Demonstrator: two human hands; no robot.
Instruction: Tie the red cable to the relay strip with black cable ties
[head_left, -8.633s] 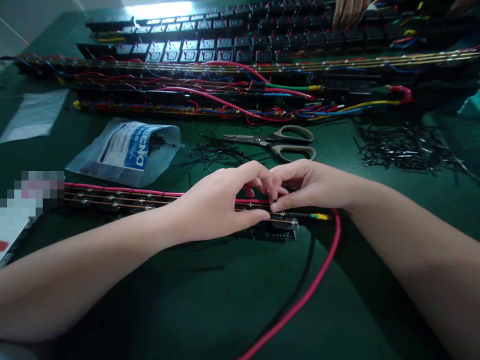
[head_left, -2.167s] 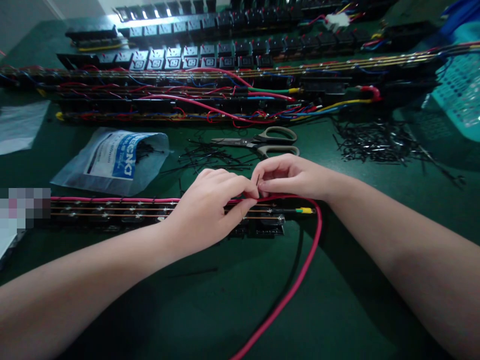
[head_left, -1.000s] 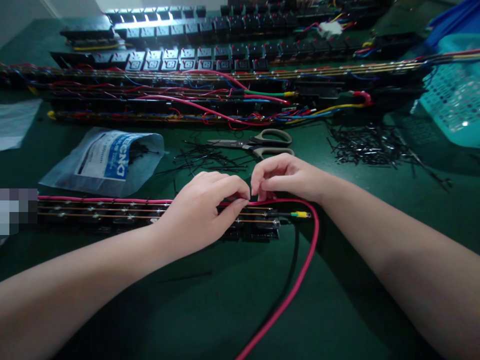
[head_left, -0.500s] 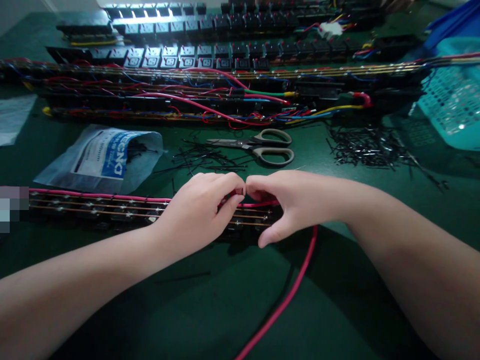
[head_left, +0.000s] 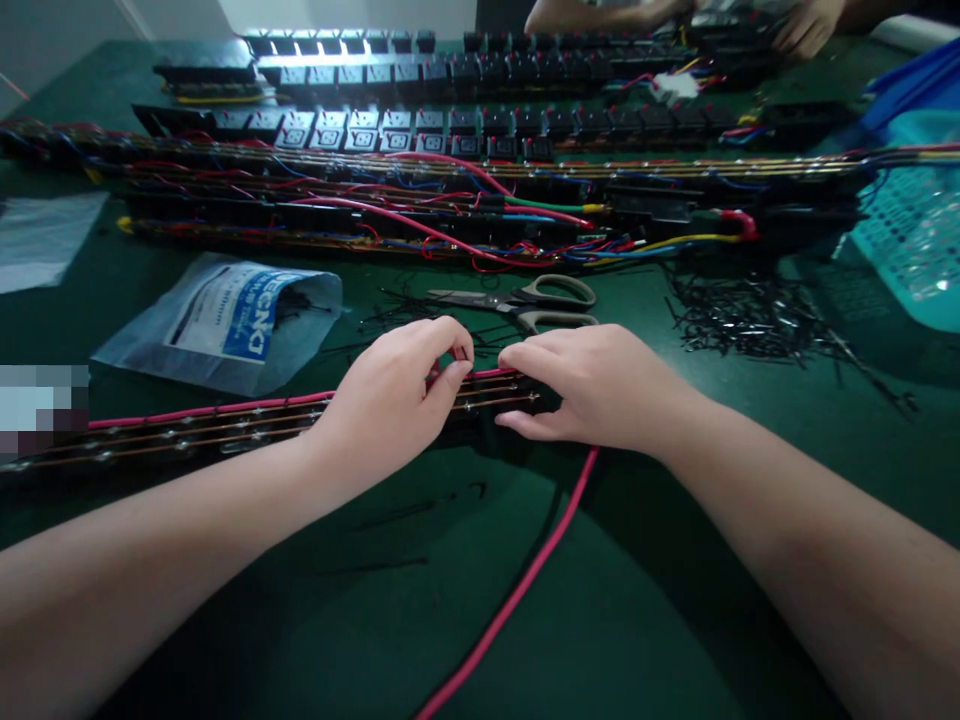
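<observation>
A long black socket strip (head_left: 225, 440) with copper bars lies across the green table (head_left: 675, 620) in front of me. A pink-red wire (head_left: 517, 590) runs along its top and trails toward me. My left hand (head_left: 390, 400) is closed in a pinch on this wire at the strip's right part. My right hand (head_left: 592, 385) is wrapped over the strip's right end, fingers curled on top and thumb below. The strip's end is hidden under it.
Scissors (head_left: 540, 297) and loose black cable ties (head_left: 750, 315) lie just beyond my hands. A plastic bag of ties (head_left: 232, 320) sits at the left. Several wired socket strips (head_left: 450, 190) fill the back. A teal basket (head_left: 911, 250) is at the right. Another person's hands (head_left: 802, 25) work at the far edge.
My right hand has dropped from a pinch on the wire to grip the strip's right end. The strip's right end has swung away from me.
</observation>
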